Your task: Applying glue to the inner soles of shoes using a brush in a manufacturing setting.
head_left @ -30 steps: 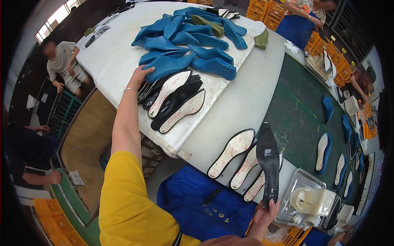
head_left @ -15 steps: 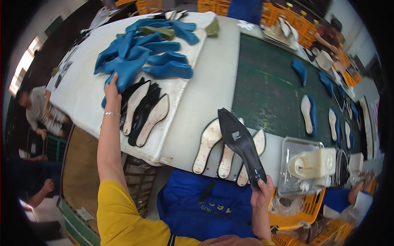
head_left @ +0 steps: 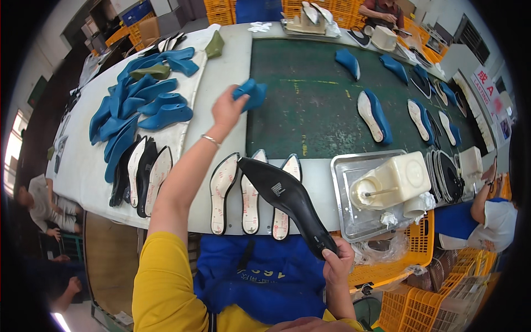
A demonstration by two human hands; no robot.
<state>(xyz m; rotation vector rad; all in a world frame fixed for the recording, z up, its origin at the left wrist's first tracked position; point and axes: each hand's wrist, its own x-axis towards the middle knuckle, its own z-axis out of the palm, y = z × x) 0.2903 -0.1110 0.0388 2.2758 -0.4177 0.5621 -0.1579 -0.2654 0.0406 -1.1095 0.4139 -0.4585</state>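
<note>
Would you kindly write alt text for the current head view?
A person's left hand holds a blue shoe last over a worktable; the right hand holds a black sole. Three white insoles lie along the near edge.

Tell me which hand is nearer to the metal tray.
Right. The right hand is close by the lower-left corner of the metal tray; the left hand is farther off, up and to the tray's left.

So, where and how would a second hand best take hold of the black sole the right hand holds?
Probably by the toe end, coming from the left, pinching its upper and lower faces. The black sole looks thin and its pointed toe aims left and away, uncovered, while the right hand occupies the heel.
</note>
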